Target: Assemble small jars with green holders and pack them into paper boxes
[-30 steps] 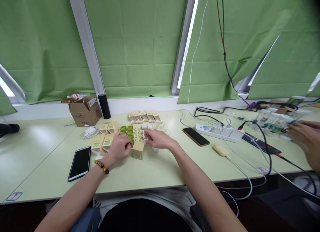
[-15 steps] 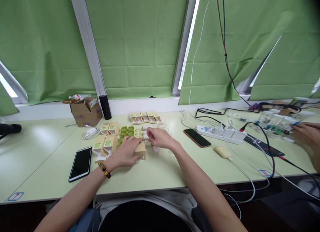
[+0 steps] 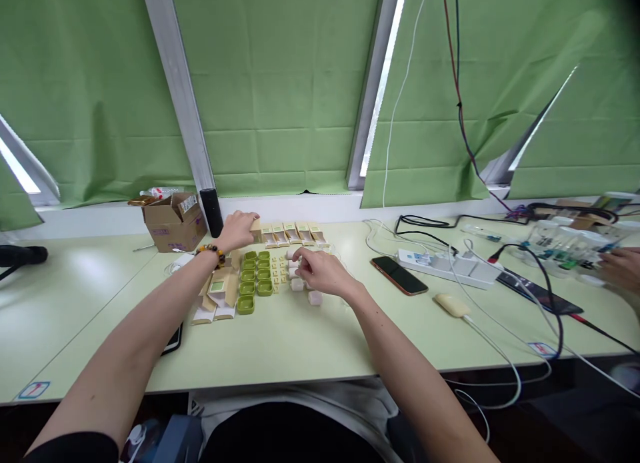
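Observation:
My left hand [image 3: 237,230] reaches to the back of the table, its fingers closed on a small cream cardboard box [image 3: 257,232] at the left end of a row of similar boxes [image 3: 291,234]. My right hand [image 3: 323,271] hovers over the small white cylindrical pieces [image 3: 297,285], fingers bent together; whatever they may hold is hidden. Left of those pieces lie tiny yellowish parts [image 3: 275,281], then two columns of green square trays [image 3: 265,288]. Opened cream boxes [image 3: 219,286] with white flaps stand left of the trays, partly behind my left forearm.
A brown carton [image 3: 175,226] and a black cylinder [image 3: 212,213] stand at the back left. A phone [image 3: 399,275], a power strip [image 3: 450,266] and loose cables lie to the right. Another person's hand [image 3: 623,266] is by clear containers [image 3: 565,246] at far right.
My left hand has moved the small box from the front of the trays back to the row's left end. My right hand has stayed near the white pieces.

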`<control>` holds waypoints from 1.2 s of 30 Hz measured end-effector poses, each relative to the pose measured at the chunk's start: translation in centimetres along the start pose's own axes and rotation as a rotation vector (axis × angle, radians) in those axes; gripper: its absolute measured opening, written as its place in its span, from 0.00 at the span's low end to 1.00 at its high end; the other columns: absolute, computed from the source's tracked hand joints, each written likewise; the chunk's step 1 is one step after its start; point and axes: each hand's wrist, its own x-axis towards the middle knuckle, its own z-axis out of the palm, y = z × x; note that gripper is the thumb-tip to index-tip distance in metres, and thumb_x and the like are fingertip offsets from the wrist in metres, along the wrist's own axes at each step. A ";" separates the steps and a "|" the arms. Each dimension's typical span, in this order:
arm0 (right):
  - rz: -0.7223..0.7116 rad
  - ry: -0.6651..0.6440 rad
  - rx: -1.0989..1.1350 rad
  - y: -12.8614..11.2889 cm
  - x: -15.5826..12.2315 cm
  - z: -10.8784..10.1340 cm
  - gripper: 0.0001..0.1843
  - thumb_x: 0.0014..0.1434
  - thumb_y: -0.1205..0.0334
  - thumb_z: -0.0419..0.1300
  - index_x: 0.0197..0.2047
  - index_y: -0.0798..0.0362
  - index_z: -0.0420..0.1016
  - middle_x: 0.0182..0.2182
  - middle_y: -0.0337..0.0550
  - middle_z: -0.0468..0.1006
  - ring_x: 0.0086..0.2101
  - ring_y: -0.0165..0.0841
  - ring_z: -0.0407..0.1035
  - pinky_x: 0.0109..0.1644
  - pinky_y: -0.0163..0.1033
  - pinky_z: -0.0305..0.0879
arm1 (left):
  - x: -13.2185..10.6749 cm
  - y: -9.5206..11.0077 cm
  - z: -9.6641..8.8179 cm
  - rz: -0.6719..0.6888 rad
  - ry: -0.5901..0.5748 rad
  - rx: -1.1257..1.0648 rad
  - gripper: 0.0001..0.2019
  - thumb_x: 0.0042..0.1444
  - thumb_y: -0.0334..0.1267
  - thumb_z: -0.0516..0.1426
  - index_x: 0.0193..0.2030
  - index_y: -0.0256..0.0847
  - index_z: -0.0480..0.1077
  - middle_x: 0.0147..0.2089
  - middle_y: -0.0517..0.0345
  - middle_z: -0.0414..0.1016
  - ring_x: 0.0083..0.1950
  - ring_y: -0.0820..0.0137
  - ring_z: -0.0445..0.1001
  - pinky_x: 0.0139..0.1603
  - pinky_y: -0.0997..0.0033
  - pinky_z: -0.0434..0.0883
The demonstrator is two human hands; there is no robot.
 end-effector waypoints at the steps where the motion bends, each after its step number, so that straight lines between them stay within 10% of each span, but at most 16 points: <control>1: -0.006 0.000 -0.001 0.0 0.0 0.0 0.14 0.67 0.66 0.61 0.55 0.47 0.73 0.36 0.37 0.84 0.36 0.34 0.72 0.34 0.38 0.48 | 1.3 -0.9 0.5 -0.049 -0.024 0.041 0.30 0.58 0.36 0.61 0.69 0.40 0.67 0.65 0.43 0.77 0.67 0.45 0.67 0.63 0.51 0.65; 12: -0.029 -0.012 0.007 -0.1 0.2 1.1 0.18 0.69 0.64 0.61 0.61 0.46 0.73 0.38 0.37 0.85 0.39 0.36 0.75 0.35 0.38 0.49 | 4.0 -4.2 8.0 -0.176 -0.178 0.054 0.26 0.56 0.38 0.62 0.62 0.40 0.69 0.58 0.38 0.78 0.64 0.46 0.66 0.65 0.47 0.60; 20: -0.035 -0.004 -0.027 -0.8 -0.1 0.9 0.20 0.70 0.63 0.61 0.64 0.47 0.72 0.39 0.40 0.86 0.39 0.37 0.75 0.35 0.39 0.50 | 3.0 -3.7 6.5 -0.161 -0.192 0.053 0.31 0.56 0.34 0.60 0.68 0.40 0.67 0.72 0.36 0.62 0.68 0.47 0.67 0.66 0.50 0.66; 28: -0.058 -0.006 -0.050 -1.3 -0.2 1.1 0.19 0.71 0.63 0.61 0.63 0.46 0.71 0.39 0.39 0.86 0.41 0.37 0.76 0.35 0.38 0.49 | 2.6 -2.2 8.1 -0.159 -0.381 0.003 0.16 0.59 0.32 0.65 0.53 0.31 0.77 0.67 0.30 0.67 0.51 0.55 0.80 0.50 0.57 0.77; 36: -0.043 -0.020 -0.064 -1.0 -0.1 1.3 0.20 0.70 0.62 0.60 0.64 0.46 0.71 0.39 0.39 0.86 0.41 0.38 0.77 0.35 0.39 0.49 | 4.2 -3.5 9.9 -0.219 -0.368 0.010 0.21 0.70 0.44 0.62 0.64 0.36 0.71 0.63 0.43 0.74 0.59 0.59 0.78 0.58 0.50 0.79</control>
